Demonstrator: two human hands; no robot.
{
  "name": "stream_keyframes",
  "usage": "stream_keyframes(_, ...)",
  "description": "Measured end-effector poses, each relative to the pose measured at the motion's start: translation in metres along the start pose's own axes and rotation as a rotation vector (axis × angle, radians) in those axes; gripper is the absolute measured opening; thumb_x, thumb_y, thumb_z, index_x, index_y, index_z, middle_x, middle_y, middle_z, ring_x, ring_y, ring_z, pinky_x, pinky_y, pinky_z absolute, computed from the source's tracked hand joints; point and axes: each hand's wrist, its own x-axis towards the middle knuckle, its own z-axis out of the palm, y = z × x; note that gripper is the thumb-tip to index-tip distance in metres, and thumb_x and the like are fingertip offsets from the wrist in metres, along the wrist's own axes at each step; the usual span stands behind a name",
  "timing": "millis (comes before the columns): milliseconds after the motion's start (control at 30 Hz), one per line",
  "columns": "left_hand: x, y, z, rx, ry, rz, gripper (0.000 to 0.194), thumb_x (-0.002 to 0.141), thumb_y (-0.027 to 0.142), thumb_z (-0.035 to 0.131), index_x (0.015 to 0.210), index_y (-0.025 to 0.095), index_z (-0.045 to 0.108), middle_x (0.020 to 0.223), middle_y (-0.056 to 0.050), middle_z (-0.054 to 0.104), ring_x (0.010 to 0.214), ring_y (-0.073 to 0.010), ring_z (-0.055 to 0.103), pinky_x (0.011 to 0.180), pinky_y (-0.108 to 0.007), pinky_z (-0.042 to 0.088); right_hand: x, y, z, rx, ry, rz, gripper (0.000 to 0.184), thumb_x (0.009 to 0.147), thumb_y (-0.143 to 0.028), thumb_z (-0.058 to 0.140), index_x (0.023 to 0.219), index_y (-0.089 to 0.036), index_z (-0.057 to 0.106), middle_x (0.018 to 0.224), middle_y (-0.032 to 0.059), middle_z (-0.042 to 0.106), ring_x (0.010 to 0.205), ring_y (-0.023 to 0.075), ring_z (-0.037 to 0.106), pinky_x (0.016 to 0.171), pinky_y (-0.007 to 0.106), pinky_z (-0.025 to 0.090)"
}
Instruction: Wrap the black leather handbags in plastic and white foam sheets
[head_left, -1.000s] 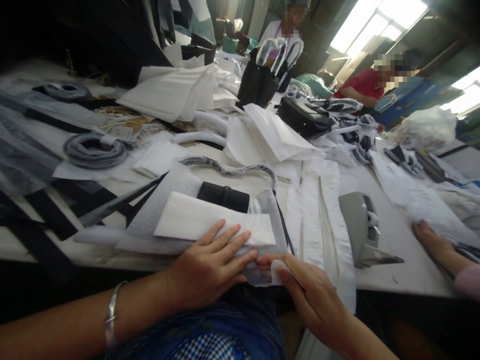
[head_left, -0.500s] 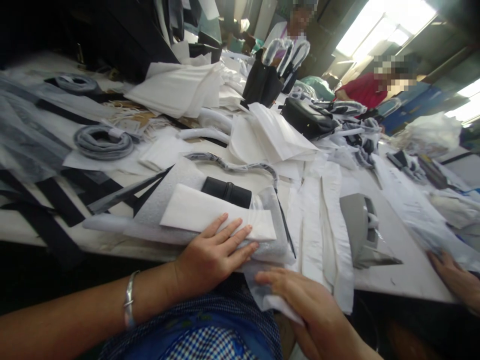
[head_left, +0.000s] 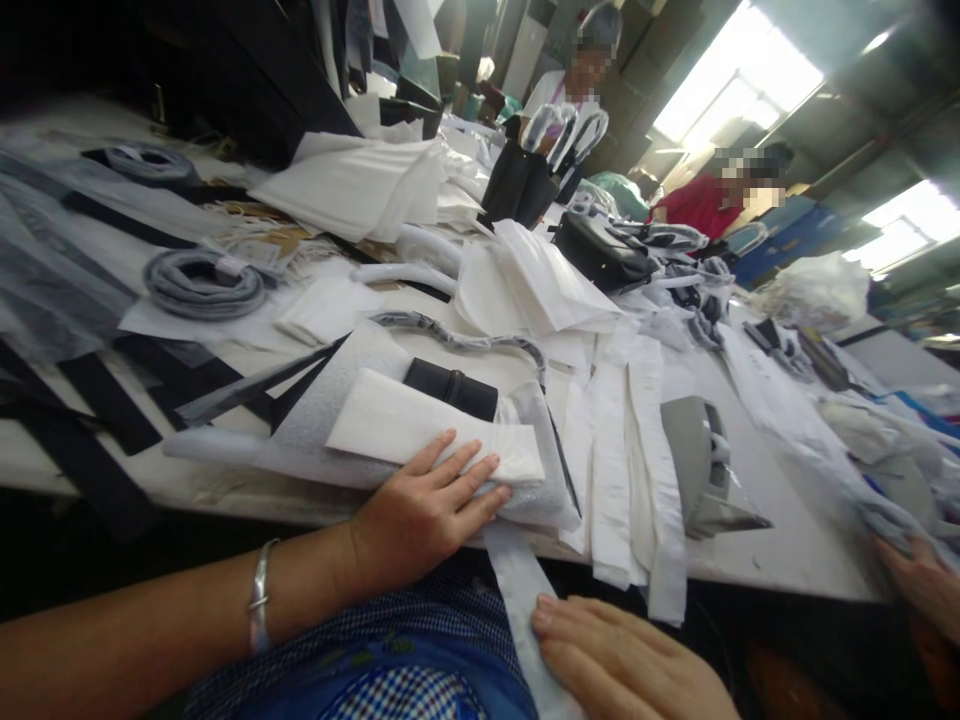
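Observation:
My left hand [head_left: 431,505] lies flat with fingers spread on a folded white sheet [head_left: 397,425]. That sheet rests on a handbag wrapped in pale foam [head_left: 307,430], near the table's front edge. Above the sheet shows a black strap piece with a loop [head_left: 450,388], and the bag's plastic-wrapped handle [head_left: 465,338] arches behind it. A white, partly see-through strip [head_left: 517,575] hangs from under the bag over the edge. My right hand [head_left: 615,655] is closed over this strip at the lower right; its thumb is hidden.
Long white strips [head_left: 626,470] and a grey tape dispenser [head_left: 705,465] stand to the right. White sheets [head_left: 547,280], black bags [head_left: 600,250] and coiled grey piping [head_left: 202,283] lie behind. Another person's hand [head_left: 919,575] is at the right edge. Two people work beyond the table.
My right hand has moved down, away from the bag, and the white strip is now drawn out longer below the table edge. My left hand stays on the folded sheet.

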Motion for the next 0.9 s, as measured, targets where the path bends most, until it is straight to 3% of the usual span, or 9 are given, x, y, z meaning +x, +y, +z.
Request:
stream_keyframes(67,0.000,0.000,0.000,-0.008,-0.004,0.003,0.028,0.098,0.025,0.054,0.124,0.024,0.064,0.131,-0.008,0.065,0.126,-0.0269,0.057,0.109,-0.051,0.042,0.017,0.008,-0.017,0.039,-0.018,0.070,0.033,0.099,-0.033,0.047,0.126,-0.027,0.065,0.102,0.0065,0.077,0.092,0.0227,0.075,0.086,0.029,0.060)
stream_keyframes(200,-0.001,0.001,0.000,-0.028,0.016,-0.016,0.027,0.098,0.026,0.053,0.122,0.023,0.065,0.129,-0.007,0.066,0.124,-0.0268,0.058,0.110,-0.049,0.042,0.065,0.029,-0.037,0.076,-0.015,0.271,0.032,0.096,-0.019,0.045,0.111,-0.026,0.073,0.098,0.0059,0.077,0.088,0.0197,0.074,0.079,0.026,0.060)
stream_keyframes(400,0.001,0.007,0.003,-0.046,0.093,-0.091,0.017,0.096,0.025,0.058,0.106,0.019,0.070,0.126,-0.006,0.068,0.124,-0.0255,0.059,0.117,-0.047,0.032,0.114,0.081,-0.022,0.220,-0.138,0.479,0.018,0.093,-0.027,0.060,0.095,-0.025,0.077,0.088,0.0023,0.074,0.078,0.0161,0.069,0.072,0.024,0.053)
stream_keyframes(600,0.000,0.009,0.008,-0.069,0.156,-0.096,0.018,0.096,0.023,0.055,0.104,0.018,0.071,0.123,-0.007,0.070,0.123,-0.0259,0.060,0.119,-0.047,0.030,0.124,0.120,0.012,0.264,-0.264,0.541,0.013,0.090,-0.023,0.066,0.084,-0.023,0.077,0.081,0.0012,0.071,0.080,0.0152,0.065,0.075,0.025,0.048)
stream_keyframes(900,0.006,0.004,0.016,-0.027,0.191,-0.127,0.020,0.098,0.022,0.052,0.099,0.022,0.071,0.113,0.001,0.074,0.113,-0.0185,0.066,0.122,-0.044,0.026,0.116,0.125,0.031,0.205,-0.243,0.690,0.012,0.084,-0.023,0.072,0.075,-0.020,0.064,0.073,-0.0032,0.060,0.066,0.0125,0.056,0.062,0.024,0.041)
